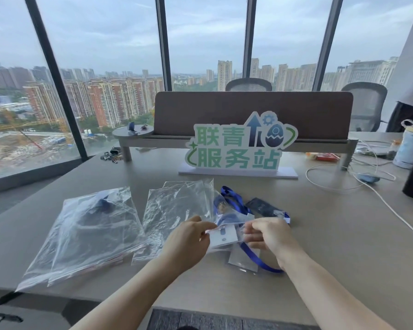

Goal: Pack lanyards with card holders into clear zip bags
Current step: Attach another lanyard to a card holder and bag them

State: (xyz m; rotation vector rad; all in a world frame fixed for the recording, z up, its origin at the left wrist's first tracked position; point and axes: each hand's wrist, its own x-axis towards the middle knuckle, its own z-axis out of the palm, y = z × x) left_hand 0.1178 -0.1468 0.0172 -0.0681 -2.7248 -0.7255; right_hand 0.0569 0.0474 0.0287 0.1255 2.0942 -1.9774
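Head view: zip bag (225,232) pinched between both hands' fingers (208,228)

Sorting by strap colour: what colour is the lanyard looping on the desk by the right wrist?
Royal blue; the lanyard shows best in the head view.

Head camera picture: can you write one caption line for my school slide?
Left hand and right hand pinch a clear zip bag holding a blue lanyard.
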